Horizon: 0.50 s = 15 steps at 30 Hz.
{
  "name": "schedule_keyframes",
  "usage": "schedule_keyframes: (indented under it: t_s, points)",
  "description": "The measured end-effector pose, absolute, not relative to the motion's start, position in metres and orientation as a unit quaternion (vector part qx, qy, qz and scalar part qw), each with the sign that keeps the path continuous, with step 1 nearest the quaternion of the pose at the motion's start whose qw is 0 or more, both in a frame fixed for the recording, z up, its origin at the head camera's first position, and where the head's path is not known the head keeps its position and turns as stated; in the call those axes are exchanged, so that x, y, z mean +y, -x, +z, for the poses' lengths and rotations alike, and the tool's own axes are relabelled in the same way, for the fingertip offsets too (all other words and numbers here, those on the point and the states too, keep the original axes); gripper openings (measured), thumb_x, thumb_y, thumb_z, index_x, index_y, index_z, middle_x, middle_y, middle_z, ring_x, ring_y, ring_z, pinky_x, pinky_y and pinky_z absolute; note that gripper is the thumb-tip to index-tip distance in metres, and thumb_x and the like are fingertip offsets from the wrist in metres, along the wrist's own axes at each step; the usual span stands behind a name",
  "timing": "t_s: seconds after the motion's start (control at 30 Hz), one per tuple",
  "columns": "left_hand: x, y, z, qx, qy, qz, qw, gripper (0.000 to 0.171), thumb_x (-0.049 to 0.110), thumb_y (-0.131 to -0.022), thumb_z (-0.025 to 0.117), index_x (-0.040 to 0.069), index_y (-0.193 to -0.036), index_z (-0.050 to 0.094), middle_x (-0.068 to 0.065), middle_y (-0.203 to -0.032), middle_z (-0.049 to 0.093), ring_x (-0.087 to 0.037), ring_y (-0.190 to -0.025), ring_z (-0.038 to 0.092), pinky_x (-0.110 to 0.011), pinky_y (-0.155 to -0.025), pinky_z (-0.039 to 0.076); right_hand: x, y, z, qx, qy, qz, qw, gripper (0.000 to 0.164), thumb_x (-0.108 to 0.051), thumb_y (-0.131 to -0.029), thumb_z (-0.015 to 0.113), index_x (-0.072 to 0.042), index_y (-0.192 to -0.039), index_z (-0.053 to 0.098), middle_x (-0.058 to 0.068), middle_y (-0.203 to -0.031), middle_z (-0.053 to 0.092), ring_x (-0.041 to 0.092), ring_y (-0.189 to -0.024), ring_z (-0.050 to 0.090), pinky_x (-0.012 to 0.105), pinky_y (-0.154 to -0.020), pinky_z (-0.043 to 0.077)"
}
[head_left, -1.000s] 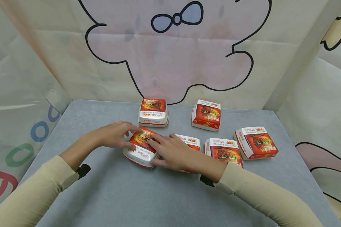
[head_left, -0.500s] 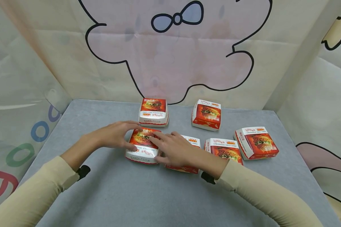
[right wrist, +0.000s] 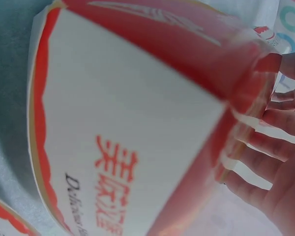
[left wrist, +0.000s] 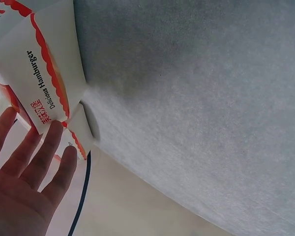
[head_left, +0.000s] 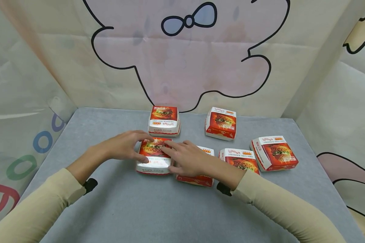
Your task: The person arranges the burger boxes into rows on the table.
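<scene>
A red-and-white hamburger box (head_left: 154,165) with a burger picture lies on the grey table between my hands. My left hand (head_left: 120,145) is at its left side, and in the left wrist view the fingertips (left wrist: 53,129) rest against a white wall of a box (left wrist: 46,64). Over the box's right part reaches my right hand (head_left: 187,159), its fingers spread and fairly straight. Beneath that hand sits a second hamburger box (head_left: 197,181), partly covered. The right wrist view shows a box (right wrist: 123,98) close up, with the right-hand fingers (right wrist: 265,140) along its top.
Behind stand two more hamburger boxes, one at the back middle (head_left: 164,125) and one farther right (head_left: 221,123). Two others, the nearer box (head_left: 240,161) and the far-right box (head_left: 275,153), lie to the right. Printed cloth (head_left: 182,60) hangs behind the table (head_left: 134,209).
The box between my hands has turned from a slant to nearly square with the table edge and shifted slightly right. My right hand has moved a little right with it.
</scene>
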<state>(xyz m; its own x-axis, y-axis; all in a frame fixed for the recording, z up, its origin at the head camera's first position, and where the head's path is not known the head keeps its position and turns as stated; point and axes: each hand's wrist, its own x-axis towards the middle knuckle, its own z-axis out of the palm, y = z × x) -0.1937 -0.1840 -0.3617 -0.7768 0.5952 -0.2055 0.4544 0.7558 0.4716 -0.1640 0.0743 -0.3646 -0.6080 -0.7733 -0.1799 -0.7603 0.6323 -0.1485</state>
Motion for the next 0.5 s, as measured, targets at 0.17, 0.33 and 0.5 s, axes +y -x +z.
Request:
schedule_keyframes:
  t_s: [0.17,0.33,0.5]
  points:
    - [-0.1832,0.1934,-0.3622,0.921,-0.284,0.203,0.174,0.07,0.043,-0.075,0.086,0.012,-0.134,0.062,-0.013,-0.138,0.056,-0.034,-0.126,0.051,-0.055,-0.099,0.047,0.0757,0.1648,-0.3651,0.897,0.425,-0.033,0.118,0.067,-0.043,-0.096,0.061,-0.016,-0.153,0.04,0.009,-0.156,0.039,0.025,-0.138,0.043,0.049,-0.112,0.034]
    - [-0.1835,0.1933,-0.362,0.92,-0.285,0.206,0.172,0.071,0.043,-0.075,0.086,0.012,-0.134,0.062,-0.012,-0.138,0.057,-0.034,-0.128,0.05,-0.056,-0.1,0.046,0.0773,0.1659,-0.3657,0.896,0.427,-0.035,0.117,0.066,-0.043,-0.095,0.062,-0.017,-0.153,0.041,0.009,-0.155,0.04,0.025,-0.138,0.044,0.048,-0.112,0.033]
    - [-0.1833,0.1944,-0.3621,0.919,-0.291,0.205,0.171,0.071,0.044,-0.075,0.086,0.012,-0.134,0.062,-0.013,-0.137,0.057,-0.034,-0.126,0.051,-0.056,-0.099,0.046,0.0794,0.1664,-0.3654,0.894,0.431,-0.039,0.113,0.066,-0.044,-0.096,0.061,-0.017,-0.153,0.04,0.009,-0.156,0.039,0.025,-0.137,0.044,0.049,-0.112,0.033]
